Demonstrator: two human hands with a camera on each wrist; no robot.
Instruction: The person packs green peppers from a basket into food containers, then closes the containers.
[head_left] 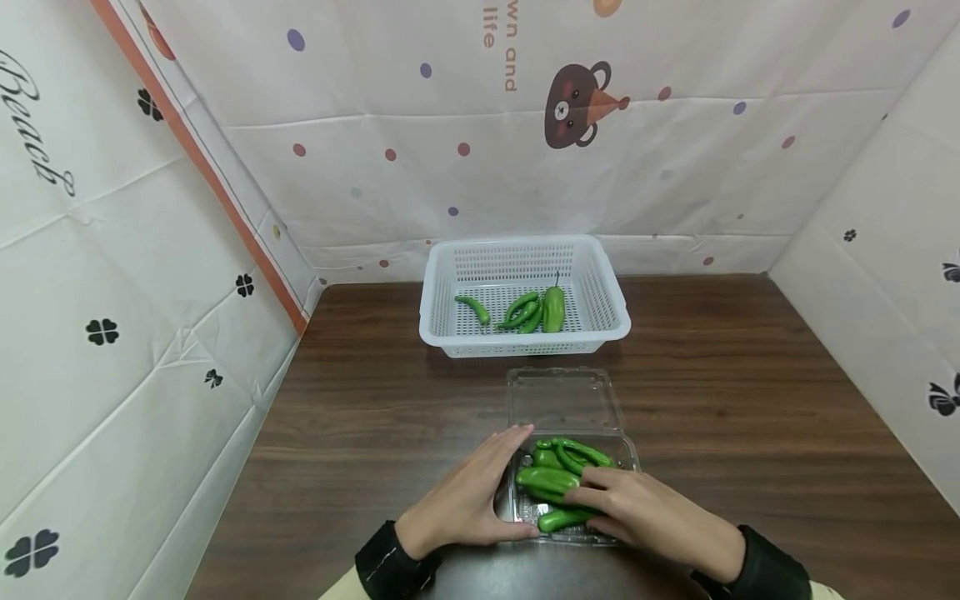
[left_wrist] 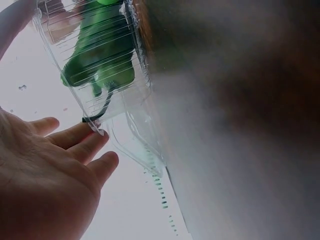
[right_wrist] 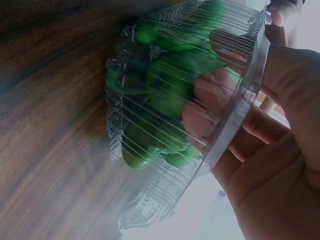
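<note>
While the right hand [head_left: 630,510] reaches in over the right rim of the clear box [head_left: 527,510], its fingers are bent down among the green peppers [head_left: 547,479]; whether they pinch one or only touch, I cannot tell; the left hand [head_left: 468,500] is spread wide at the box's left side, thumb at the near edge, fingertips at the rim, with nothing in its grasp; the box sits on the brown table [head_left: 360,417] before the person, peppers lying at several angles inside it; its lid [head_left: 566,400] is folded back, flat and see-through, and takes up the space between the peppers and the white basket [head_left: 517,342] behind; the right hand covers the right ends of some peppers, and in both wrist views the ribbed plastic blurs what lies within; the basket stands at the back of the table, just beyond the lid, its slotted walls rising around a lone slim pepper [head_left: 474,309] on the left, a small cluster [head_left: 522,312] near the middle and a larger pepper [head_left: 553,310] with a long thin stem; pale cloth [head_left: 450,183] hangs behind and at both sides, printed with dots, a bear, clover leaves and lettering; dark cuffs [head_left: 397,560] ring both wrists.
</note>
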